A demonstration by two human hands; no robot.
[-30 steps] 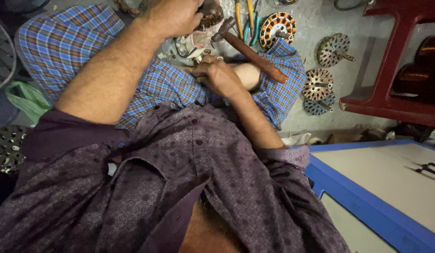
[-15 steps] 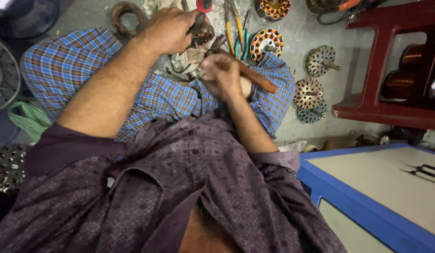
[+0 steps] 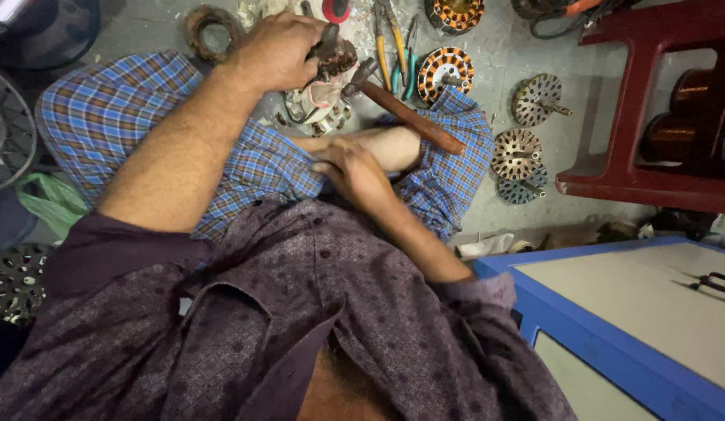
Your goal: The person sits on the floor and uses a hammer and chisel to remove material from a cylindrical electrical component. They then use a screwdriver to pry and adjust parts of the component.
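I sit cross-legged on the floor in a blue checked cloth (image 3: 128, 125). My left hand (image 3: 278, 51) is closed around a dark metal motor part (image 3: 331, 56) held over a pale casing (image 3: 319, 101). My right hand (image 3: 354, 168) rests low on the checked cloth near my shin, fingers curled; whether it pinches anything is hidden. A hammer with a wooden handle (image 3: 409, 117) lies across my leg, its head next to the motor part.
Wound stators (image 3: 444, 70) and finned rotors (image 3: 518, 152) lie on the grey floor. Pliers (image 3: 393, 43) lie at the top. A dark red stool (image 3: 651, 101) with copper wire spools stands on the right. A blue-edged board (image 3: 612, 327) lies at lower right.
My right hand has dropped from the motor part and hammer down to the cloth on my leg. My left hand keeps its hold. The camera has tilted down slightly.
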